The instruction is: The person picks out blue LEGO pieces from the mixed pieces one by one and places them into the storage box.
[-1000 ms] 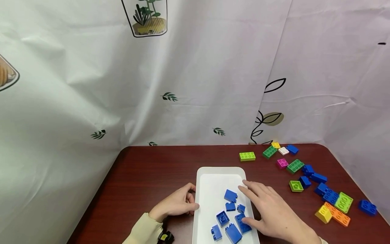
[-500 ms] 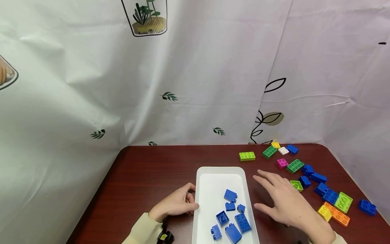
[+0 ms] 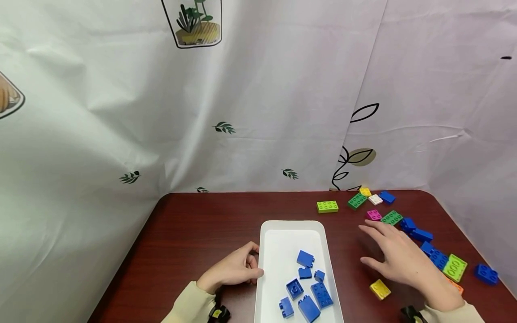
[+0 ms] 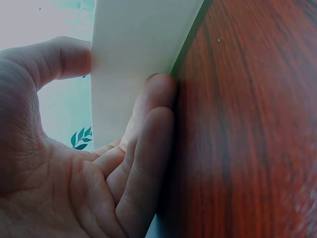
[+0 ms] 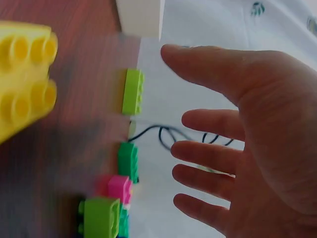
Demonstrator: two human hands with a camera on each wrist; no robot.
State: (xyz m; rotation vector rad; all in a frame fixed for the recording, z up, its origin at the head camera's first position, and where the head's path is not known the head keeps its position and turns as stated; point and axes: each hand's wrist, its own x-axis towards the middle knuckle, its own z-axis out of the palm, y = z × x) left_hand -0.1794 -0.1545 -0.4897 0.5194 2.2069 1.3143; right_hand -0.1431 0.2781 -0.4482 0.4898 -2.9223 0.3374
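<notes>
My left hand (image 3: 232, 267) grips the near-left edge of a white tray (image 3: 280, 237). In the left wrist view its thumb touches the rim while curled fingers lie against the tray's side wall (image 4: 136, 39). Several blue toy building bricks (image 3: 321, 295) lie in the tray. To the right of the tray, my right hand (image 3: 400, 255) is over the table, its fingers spread and holding nothing. Close to its wrist lies a yellow brick (image 3: 380, 289), large in the right wrist view. Beyond its fingertips are a pink brick (image 3: 373, 215) and a green brick (image 3: 392, 218).
More bricks are scattered along the table's right side, among them a lime brick (image 3: 455, 268) and a blue brick (image 3: 486, 274). Behind the tray lies another lime brick (image 3: 327, 207). A patterned white cloth (image 3: 258, 112) hangs behind the brown table (image 3: 202, 224).
My right hand has left the tray's right side and moved right towards the scattered bricks. A yellow brick now shows beside its wrist. My left hand and the tray stay put.
</notes>
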